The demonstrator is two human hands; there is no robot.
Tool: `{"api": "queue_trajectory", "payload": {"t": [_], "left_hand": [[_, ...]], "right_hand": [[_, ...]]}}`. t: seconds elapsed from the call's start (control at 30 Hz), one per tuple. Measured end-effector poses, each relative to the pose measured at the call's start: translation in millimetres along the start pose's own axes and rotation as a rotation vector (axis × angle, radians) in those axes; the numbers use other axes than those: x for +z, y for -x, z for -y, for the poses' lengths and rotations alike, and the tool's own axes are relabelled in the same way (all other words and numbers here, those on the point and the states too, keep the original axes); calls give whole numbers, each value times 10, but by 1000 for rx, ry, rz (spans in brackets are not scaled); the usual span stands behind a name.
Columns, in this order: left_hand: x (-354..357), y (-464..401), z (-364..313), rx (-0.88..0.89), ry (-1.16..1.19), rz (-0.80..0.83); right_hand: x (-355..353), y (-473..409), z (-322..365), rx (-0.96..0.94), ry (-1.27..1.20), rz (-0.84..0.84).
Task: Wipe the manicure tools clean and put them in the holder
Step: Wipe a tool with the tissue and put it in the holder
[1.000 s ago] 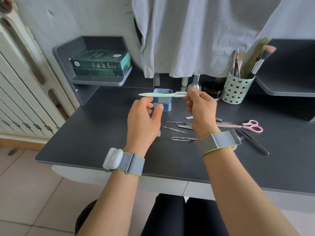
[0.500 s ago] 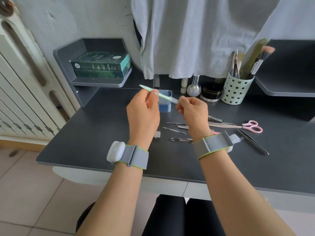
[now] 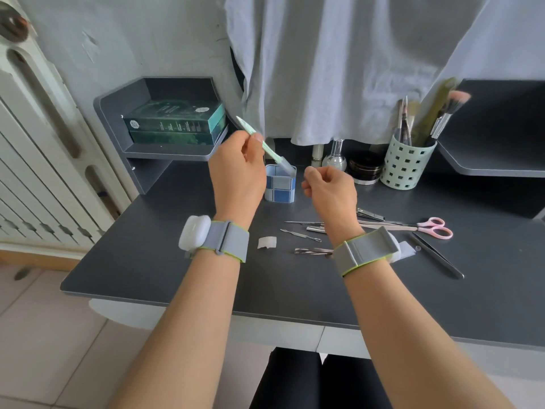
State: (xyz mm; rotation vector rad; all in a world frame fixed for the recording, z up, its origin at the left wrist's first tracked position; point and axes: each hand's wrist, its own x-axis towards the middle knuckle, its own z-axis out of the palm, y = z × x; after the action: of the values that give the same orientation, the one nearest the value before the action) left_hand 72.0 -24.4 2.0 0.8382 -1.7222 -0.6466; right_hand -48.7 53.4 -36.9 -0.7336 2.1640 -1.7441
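**Above the blue holder: nail file held for insertion**

Above the dark counter, a mint-green nail file is pinched between the thumb and fingers of the left hand, roughly at mid-length. The file is tilted, its pointed end up and to the left, its blurred lower end just over the rim of the blue checked holder. Whether that end already touches the rim cannot be told. The right hand is held just beside the holder with its fingers curled; nothing can be made out in its grasp, and it is apart from the file.

The file is judged to be light, thin and fairly stiff, with some flex along its length. Its coated faces should give good friction, so a light pinch across the flat faces near the middle is judged sufficient. A hold too near one end would let the free end swing and miss the opening. The holder is small and probably light; it could be tipped if the file is pressed against its wall.

Further tools lie on the counter near the right wrist: a cuticle pusher, tweezers, nail clippers and pink-handled scissors. These are slim, smooth metal and are judged slippery; a pinch at the waist or handle is advised. A small white wipe lies beside them.
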Motion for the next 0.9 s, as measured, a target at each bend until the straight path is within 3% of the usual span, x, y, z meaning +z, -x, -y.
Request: {"api": "queue_trajectory", "payload": {"t": [0.47,0.9], "left_hand": [[171,-327,116,187,-281,-7],[445,-322,333,106,-332,156]], "right_hand": [[62,-217,109,-41,-2,2],[11,-298,20,-21,-12,1]]}}
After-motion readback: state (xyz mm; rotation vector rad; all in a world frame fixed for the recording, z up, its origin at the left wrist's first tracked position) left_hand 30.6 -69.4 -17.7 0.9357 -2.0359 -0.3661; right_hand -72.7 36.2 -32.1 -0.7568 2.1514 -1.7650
